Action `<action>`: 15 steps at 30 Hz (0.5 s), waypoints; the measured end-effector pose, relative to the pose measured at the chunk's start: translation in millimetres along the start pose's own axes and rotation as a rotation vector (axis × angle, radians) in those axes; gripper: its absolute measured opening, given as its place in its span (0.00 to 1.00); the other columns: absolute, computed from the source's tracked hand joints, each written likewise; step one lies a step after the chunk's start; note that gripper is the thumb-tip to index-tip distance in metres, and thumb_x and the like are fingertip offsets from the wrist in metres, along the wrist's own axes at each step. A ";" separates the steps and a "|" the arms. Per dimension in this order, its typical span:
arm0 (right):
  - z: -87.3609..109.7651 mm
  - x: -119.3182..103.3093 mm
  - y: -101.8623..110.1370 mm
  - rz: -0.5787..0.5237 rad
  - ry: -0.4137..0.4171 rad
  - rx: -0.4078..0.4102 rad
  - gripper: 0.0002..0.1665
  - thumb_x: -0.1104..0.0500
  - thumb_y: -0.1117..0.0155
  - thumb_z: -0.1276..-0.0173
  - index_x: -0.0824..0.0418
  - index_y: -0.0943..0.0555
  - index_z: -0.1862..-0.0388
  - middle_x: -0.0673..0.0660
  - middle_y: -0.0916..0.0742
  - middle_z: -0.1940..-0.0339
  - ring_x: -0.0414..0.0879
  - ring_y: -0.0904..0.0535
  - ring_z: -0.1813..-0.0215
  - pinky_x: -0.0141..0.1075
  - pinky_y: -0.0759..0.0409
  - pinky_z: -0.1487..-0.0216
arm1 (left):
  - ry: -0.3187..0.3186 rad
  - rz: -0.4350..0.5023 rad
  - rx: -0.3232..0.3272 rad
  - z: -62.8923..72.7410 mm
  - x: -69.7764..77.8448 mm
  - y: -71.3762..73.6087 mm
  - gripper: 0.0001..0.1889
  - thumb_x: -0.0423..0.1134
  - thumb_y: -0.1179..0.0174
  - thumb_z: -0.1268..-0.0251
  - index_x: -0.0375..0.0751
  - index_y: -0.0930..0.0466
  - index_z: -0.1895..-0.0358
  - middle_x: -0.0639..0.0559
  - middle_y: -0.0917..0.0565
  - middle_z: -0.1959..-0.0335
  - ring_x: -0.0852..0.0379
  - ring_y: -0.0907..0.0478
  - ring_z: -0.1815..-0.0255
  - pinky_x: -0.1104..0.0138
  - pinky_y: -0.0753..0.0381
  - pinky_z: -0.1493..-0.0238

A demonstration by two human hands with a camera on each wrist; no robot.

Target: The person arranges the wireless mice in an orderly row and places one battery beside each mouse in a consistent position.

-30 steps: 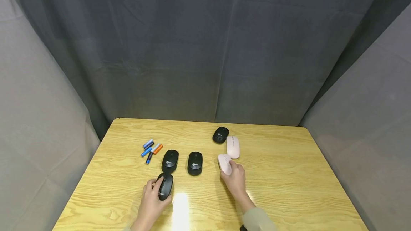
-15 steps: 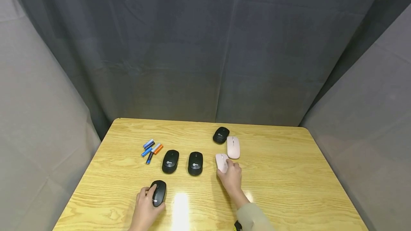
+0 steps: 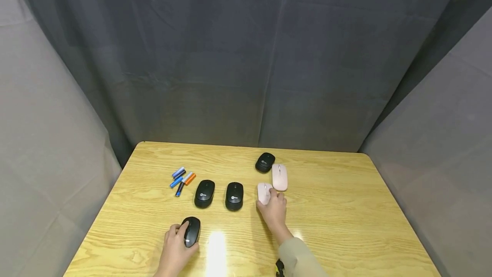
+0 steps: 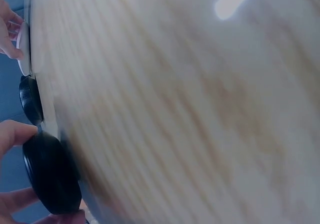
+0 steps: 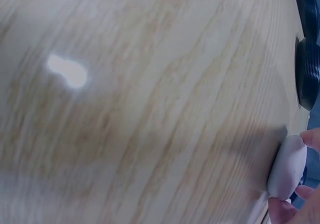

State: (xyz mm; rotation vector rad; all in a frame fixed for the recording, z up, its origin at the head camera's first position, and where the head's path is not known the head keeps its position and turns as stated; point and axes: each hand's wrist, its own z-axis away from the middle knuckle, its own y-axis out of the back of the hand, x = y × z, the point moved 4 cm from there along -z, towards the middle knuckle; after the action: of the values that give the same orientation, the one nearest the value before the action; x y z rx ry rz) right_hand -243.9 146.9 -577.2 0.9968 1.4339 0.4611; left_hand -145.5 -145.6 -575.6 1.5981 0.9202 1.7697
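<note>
A: Largest in view?
B: Dark grey curtain [image 3: 200, 67] across the back, with paler cloth [image 3: 54, 161] at both sides.
A: Next in size?
B: Wooden table [image 3: 346, 217].
A: State of the hands?
B: At the front left, left hand [image 3: 176, 247] gripping a black mouse [image 3: 193, 232], thumb on its right side. Farther right, right hand [image 3: 276, 213] pinching a pink mouse [image 3: 264, 192] between thumb and fingers. Impossible to tell whether lifted or resting on the wood.
A: Other mice?
B: Between and beyond the hands, a second black mouse [image 3: 204, 193] and a third black mouse [image 3: 234, 196], just apart. Toward the back, a fourth black mouse [image 3: 265, 162] close beside a second pink mouse [image 3: 279, 177].
A: Smallest?
B: Batteries [image 3: 186, 178], blue, whitish and orange, clustered near the second black mouse.
</note>
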 end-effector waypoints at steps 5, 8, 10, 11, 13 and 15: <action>-2.1 -1.2 -2.9 0.020 -0.017 -0.012 0.38 0.52 0.27 0.55 0.67 0.27 0.46 0.69 0.26 0.55 0.61 0.29 0.55 0.51 0.26 0.57 | -0.007 -0.005 0.005 0.4 0.2 -3.0 0.35 0.41 0.30 0.62 0.31 0.28 0.45 0.34 0.29 0.55 0.36 0.31 0.54 0.50 0.25 0.61; -2.6 -2.8 -4.7 0.022 -0.023 -0.017 0.39 0.52 0.27 0.54 0.67 0.28 0.45 0.69 0.27 0.54 0.62 0.29 0.54 0.52 0.26 0.56 | -0.012 -0.001 0.011 0.7 0.1 -4.5 0.35 0.41 0.30 0.62 0.31 0.27 0.45 0.34 0.29 0.55 0.37 0.31 0.54 0.50 0.25 0.61; -2.6 -3.7 -5.1 0.017 -0.030 -0.017 0.39 0.53 0.27 0.54 0.67 0.29 0.45 0.69 0.27 0.53 0.62 0.29 0.53 0.52 0.26 0.56 | -0.015 0.000 0.014 0.8 -0.1 -5.6 0.34 0.41 0.30 0.62 0.31 0.27 0.45 0.35 0.29 0.56 0.37 0.31 0.55 0.50 0.25 0.61; -2.5 -4.2 -5.2 0.017 -0.029 -0.014 0.39 0.53 0.27 0.55 0.68 0.29 0.45 0.69 0.27 0.53 0.62 0.29 0.53 0.52 0.26 0.56 | -0.017 -0.001 0.017 0.8 -0.1 -5.9 0.34 0.41 0.31 0.62 0.31 0.27 0.45 0.35 0.29 0.56 0.37 0.31 0.55 0.50 0.25 0.61; -2.4 -4.7 -5.1 0.014 -0.031 -0.012 0.39 0.53 0.27 0.55 0.67 0.29 0.45 0.69 0.28 0.52 0.63 0.29 0.53 0.52 0.26 0.56 | -0.020 -0.005 0.021 1.0 -0.4 -6.7 0.34 0.41 0.31 0.62 0.31 0.27 0.46 0.35 0.29 0.56 0.38 0.31 0.56 0.50 0.25 0.61; -2.2 -4.7 -5.2 0.012 -0.035 -0.017 0.39 0.53 0.27 0.54 0.67 0.29 0.45 0.70 0.28 0.51 0.63 0.29 0.52 0.52 0.26 0.55 | -0.022 -0.013 0.026 0.9 -1.0 -7.7 0.34 0.41 0.31 0.62 0.31 0.27 0.46 0.35 0.29 0.57 0.38 0.31 0.56 0.50 0.26 0.61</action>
State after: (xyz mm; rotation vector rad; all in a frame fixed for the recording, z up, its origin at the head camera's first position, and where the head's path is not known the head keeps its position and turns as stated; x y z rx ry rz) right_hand -248.2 141.0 -578.2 0.9954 1.3915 0.4619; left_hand -144.6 -141.7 -582.3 1.6214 0.9445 1.7345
